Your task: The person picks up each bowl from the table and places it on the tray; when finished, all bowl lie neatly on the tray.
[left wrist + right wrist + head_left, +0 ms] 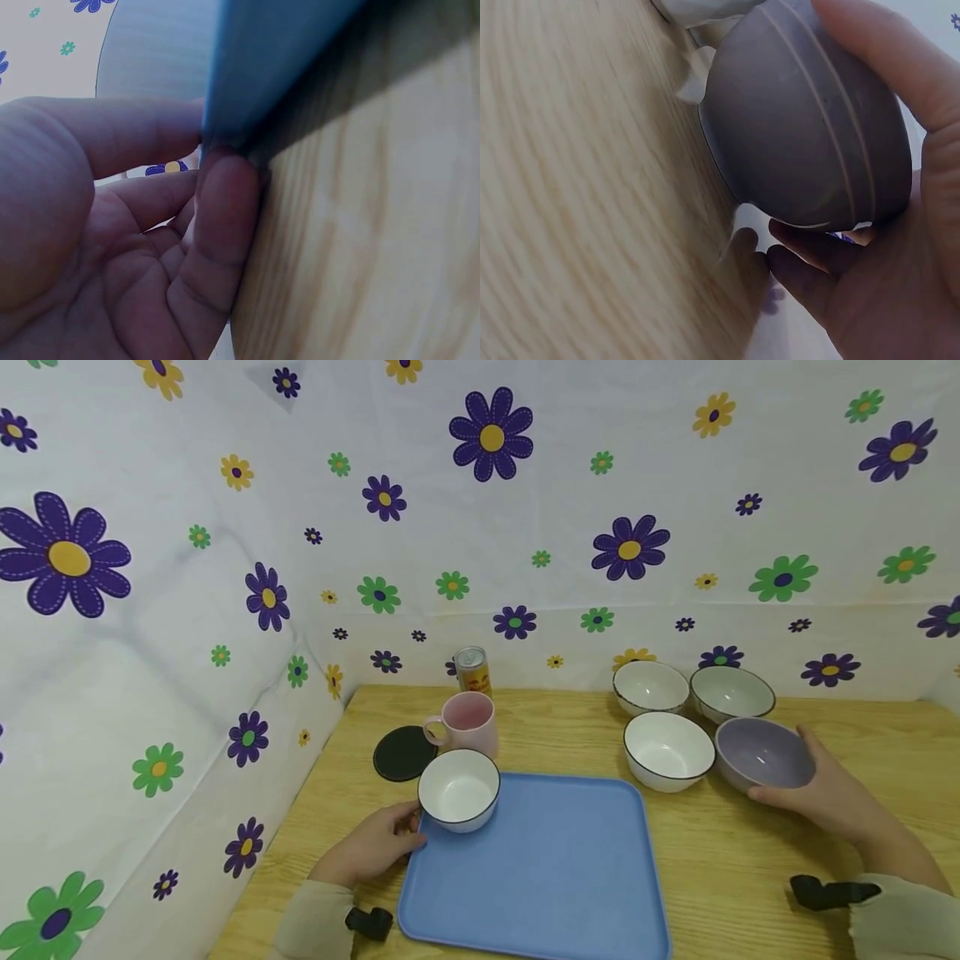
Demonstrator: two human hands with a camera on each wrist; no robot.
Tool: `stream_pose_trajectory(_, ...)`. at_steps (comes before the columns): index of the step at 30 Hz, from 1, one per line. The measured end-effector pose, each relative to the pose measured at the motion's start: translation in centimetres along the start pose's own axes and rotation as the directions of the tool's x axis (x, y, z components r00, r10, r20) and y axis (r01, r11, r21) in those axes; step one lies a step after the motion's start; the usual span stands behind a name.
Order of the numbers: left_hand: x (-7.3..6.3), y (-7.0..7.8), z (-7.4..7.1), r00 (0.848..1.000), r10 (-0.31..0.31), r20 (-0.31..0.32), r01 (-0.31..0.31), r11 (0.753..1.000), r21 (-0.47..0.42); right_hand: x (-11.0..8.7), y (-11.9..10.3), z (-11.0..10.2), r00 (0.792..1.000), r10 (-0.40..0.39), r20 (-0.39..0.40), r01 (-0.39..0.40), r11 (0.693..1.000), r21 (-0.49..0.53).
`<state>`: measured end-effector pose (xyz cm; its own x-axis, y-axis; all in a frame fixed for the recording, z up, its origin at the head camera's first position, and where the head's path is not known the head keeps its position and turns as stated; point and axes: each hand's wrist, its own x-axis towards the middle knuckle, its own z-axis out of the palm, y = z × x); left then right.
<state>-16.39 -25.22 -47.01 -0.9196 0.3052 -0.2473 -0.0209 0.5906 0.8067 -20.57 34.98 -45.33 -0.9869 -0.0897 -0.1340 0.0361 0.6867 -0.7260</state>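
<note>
My left hand [375, 843] is at the left edge of a blue tray [558, 868]. In the left wrist view, its thumb lies against the tray's rim [255, 67] and the fingers [225, 202] curl beneath, pinching the edge. A white bowl [459, 793] with a dark rim sits on the tray's far left corner, beside this hand. On the right, my right hand [840, 797] grips a purple bowl [761, 756] from its right side, thumb in front and fingers behind. The right wrist view shows the bowl's outer wall [795, 120] between thumb and fingers, upright on the table.
Several white bowls, among them a near one [667, 747], cluster left of and behind the purple bowl. Behind the tray stand a pink mug [480, 735] and a drink can [474, 672], beside a black round coaster [403, 753]. A flowered cloth [562, 527] walls the table [720, 877].
</note>
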Motion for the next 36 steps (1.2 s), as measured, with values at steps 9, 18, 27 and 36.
stream_pose_trajectory(9,-0.1,0.0,0.0,1.000,0.009,0.005,-0.009,1.000,-0.008,-0.1,-0.2,0.1,0.999,0.007,-0.034,-0.008,0.999,-0.035)
stream_pose_trajectory(18,-0.2,0.3,-0.1,1.000,0.010,-0.002,-0.010,1.000,-0.009,-0.5,-0.3,-0.6,0.997,-0.020,-0.071,0.016,0.999,-0.051)
stream_pose_trajectory(27,-0.2,0.3,-0.1,1.000,0.020,-0.001,-0.020,1.000,0.011,-1.2,-2.2,-1.3,0.983,-0.066,-0.171,0.055,0.996,-0.067)
stream_pose_trajectory(36,-0.1,0.1,0.0,1.000,0.021,-0.004,-0.021,1.000,0.010,-2.2,-4.9,-1.8,0.960,-0.183,-0.214,0.172,0.982,-0.073)
